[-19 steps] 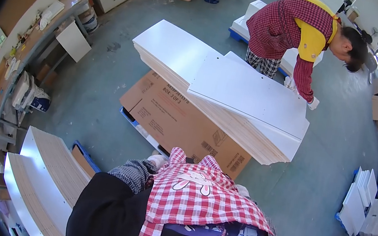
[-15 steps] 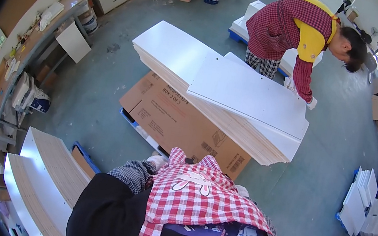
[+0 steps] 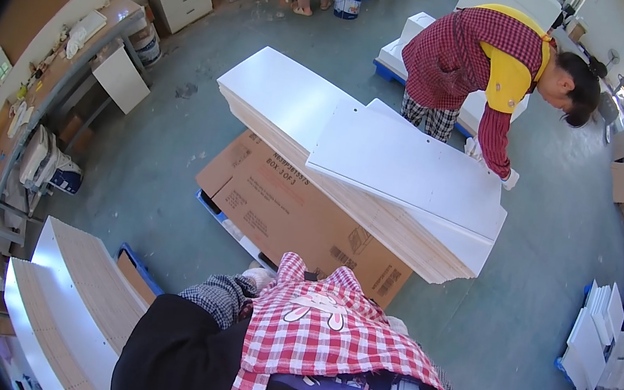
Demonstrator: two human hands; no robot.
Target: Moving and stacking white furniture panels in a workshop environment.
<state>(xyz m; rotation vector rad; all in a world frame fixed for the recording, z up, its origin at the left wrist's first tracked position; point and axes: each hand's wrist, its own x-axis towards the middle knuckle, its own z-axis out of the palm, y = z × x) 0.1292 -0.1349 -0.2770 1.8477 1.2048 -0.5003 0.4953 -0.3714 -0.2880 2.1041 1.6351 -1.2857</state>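
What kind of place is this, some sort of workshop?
Most likely a furniture workshop or packing floor. A stack of white boards lies on a flat cardboard box, a co-worker bends over the top board, and more panels and a cluttered workbench line the concrete floor.

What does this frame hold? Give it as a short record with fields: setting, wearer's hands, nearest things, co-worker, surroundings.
setting: workshop with a grey floor
wearer's hands: neither shows; the left sleeve ends beside a checked apron
nearest things: flat cardboard box on a blue pallet, under a stack of white panels
co-worker: bends over the far side, gloved hand at the edge of the top panel
surroundings: workbench on the left, more panels lower left
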